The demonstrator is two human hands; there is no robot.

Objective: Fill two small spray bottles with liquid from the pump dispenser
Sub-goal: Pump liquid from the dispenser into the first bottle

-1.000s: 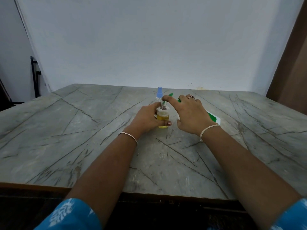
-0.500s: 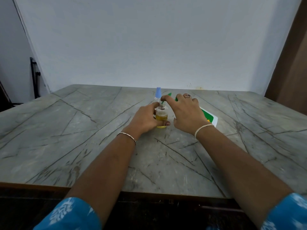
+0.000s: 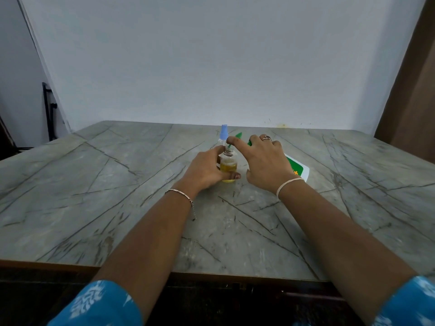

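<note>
A small clear spray bottle (image 3: 228, 164) stands uncapped on the grey marble table (image 3: 117, 184), about half full of yellow liquid. My left hand (image 3: 207, 170) grips it round the body. My right hand (image 3: 263, 161) holds the white and green pump dispenser (image 3: 297, 167), tipped over to the left, with the index finger stretched along its green nozzle (image 3: 239, 135) above the bottle's neck. Most of the dispenser is hidden under that hand. A second small bottle with a blue spray cap (image 3: 223, 132) stands just behind the first.
A white wall rises behind the table's far edge. A brown panel (image 3: 414, 90) stands at the right, and a dark frame (image 3: 48, 109) leans at the far left. The table's front edge (image 3: 211, 276) runs below my forearms.
Both hands and the bottle have stayed nearly still. The right hand with the dispenser has shifted only slightly to the left over the bottle's neck.
</note>
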